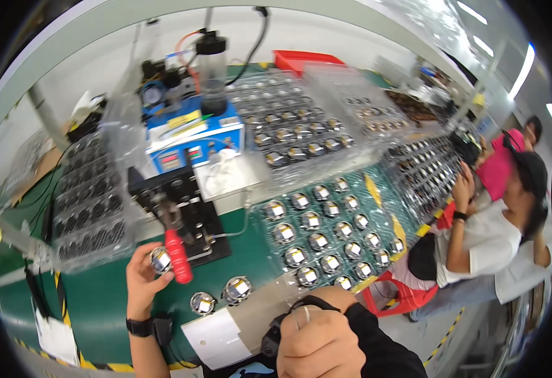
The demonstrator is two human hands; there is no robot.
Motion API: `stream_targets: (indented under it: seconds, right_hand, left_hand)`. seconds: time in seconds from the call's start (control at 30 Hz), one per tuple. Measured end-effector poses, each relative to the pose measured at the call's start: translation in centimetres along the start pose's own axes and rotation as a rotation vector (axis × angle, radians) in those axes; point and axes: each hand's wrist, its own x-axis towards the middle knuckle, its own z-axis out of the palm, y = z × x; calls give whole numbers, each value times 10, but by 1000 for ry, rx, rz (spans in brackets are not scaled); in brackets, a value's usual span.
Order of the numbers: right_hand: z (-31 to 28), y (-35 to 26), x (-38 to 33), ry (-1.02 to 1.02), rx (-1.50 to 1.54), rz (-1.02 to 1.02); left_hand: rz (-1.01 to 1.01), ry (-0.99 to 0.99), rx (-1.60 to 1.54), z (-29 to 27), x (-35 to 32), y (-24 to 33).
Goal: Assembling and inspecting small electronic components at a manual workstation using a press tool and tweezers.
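The left hand [142, 277] pinches a round part [160, 259], best held by its rim beside the red handle [177, 257]; whether the curled right hand [320, 345] grips anything, I cannot tell.

At eight o'clock, a ribbed cylindrical handle [179, 257] shows bright red and a small round metallic part [160, 259] silvery; the flat work surface [102, 296] is deep green, edged with striped yellow-and-black tape [62, 299]. At ten, a boxy tabletop unit [206, 140] is blue. At four, a clear plastic tray [301, 235] carries silvery discs [311, 219] with yellow-and-white centres. Toward three, one co-worker's shirt [477, 242] is white.
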Motion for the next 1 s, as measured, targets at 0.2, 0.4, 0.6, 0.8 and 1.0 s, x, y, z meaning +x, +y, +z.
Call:
stream_targets:
  seconds: [0.2, 0.4, 0.6, 0.8, 1.0]
  right_hand:
    - [-20, -8, 7, 45, -138, -96]
    - [-29, -20, 12, 56, -149, -31]
    - [-36, -19, 12, 61, -169, -86]
    - [-39, -18, 11, 21, -192, -141]
    - [-35, -17, 4, 48, -233, -168]
  left_hand:
    - [10, 7, 49, 13, 3, 0]
    - [21, 30, 56, 6, 1, -7]
    - [39, -26, 82, -4, 3, -11]
    - [26, 57, 81, 4, -1, -5]
    - [-4, 50, 72, 10, 2, -3]
